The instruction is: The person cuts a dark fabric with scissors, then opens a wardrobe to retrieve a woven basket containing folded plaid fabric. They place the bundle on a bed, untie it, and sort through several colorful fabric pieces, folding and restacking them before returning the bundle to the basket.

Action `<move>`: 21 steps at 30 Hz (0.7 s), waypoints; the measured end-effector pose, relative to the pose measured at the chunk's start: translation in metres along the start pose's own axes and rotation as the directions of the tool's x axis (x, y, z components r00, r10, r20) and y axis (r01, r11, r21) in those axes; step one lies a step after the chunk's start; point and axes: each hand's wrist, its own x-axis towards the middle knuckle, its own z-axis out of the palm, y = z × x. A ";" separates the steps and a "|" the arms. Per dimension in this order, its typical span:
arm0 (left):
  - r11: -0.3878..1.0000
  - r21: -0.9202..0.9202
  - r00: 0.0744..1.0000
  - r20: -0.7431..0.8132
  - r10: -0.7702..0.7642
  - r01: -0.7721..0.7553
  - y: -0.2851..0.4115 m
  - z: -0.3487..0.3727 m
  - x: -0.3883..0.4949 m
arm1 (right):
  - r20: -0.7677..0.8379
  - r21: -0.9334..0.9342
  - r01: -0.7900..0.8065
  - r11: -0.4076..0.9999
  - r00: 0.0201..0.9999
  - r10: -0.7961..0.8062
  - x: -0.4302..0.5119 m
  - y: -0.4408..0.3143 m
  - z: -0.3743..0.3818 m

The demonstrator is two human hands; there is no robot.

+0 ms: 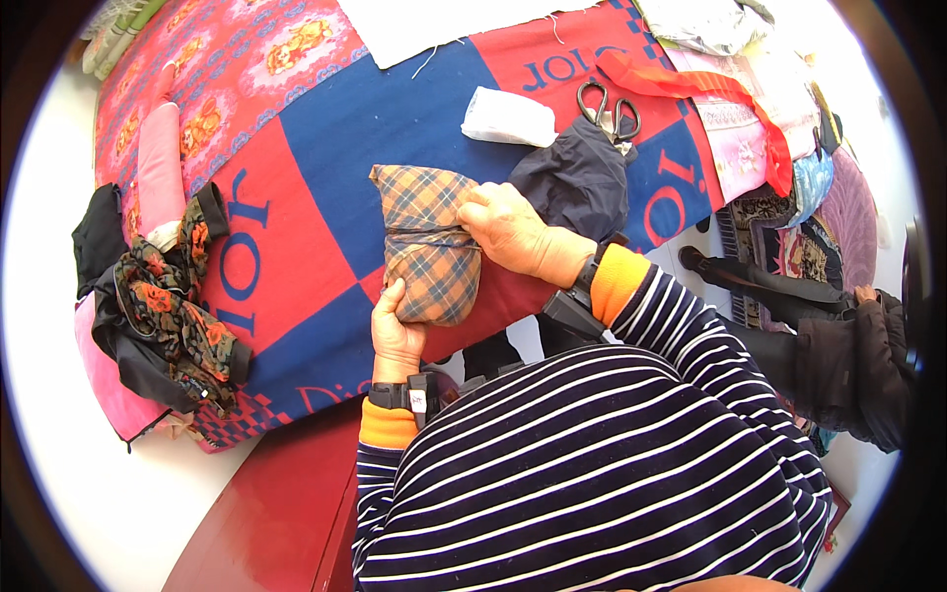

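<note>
A stuffed bundle of brown and blue plaid cloth (433,285), with a dark cord around its middle, is held just above the near edge of the blanket. My left hand (396,325) grips its lower left corner, thumb on top. At its right side my right hand (507,226) pinches the cord or the cloth beside it; which of the two is hard to tell. Beyond my right hand lies a dark blue cloth bag (577,177), from which the black handles of a pair of scissors (608,111) stick out. A white folded packet (509,117) rests beside that bag.
A red and blue blanket (325,185) covers the bed. White cloth (444,18) with frayed edges lies at the far side, a red ribbon (688,81) at the right. Floral clothing (159,303) is heaped at the left. Another person (843,355) is at the right edge.
</note>
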 end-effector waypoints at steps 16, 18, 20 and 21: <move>1.000 -0.019 1.000 0.011 -0.002 0.002 -0.005 0.001 0.004 | 0.035 -0.176 0.068 0.982 0.997 -0.063 -0.014 -0.015 0.022; 1.000 0.001 1.000 -0.015 -0.010 0.010 -0.005 0.003 0.003 | 0.048 -0.208 0.069 0.976 0.997 -0.061 -0.012 -0.010 0.024; 1.000 0.011 1.000 -0.020 -0.007 0.007 -0.006 0.004 0.002 | 0.052 -0.214 0.083 0.973 0.996 -0.073 -0.012 -0.008 0.025; 1.000 0.014 1.000 -0.022 -0.003 0.003 -0.007 0.005 0.002 | 0.050 -0.215 0.084 0.973 0.996 -0.075 -0.012 -0.008 0.025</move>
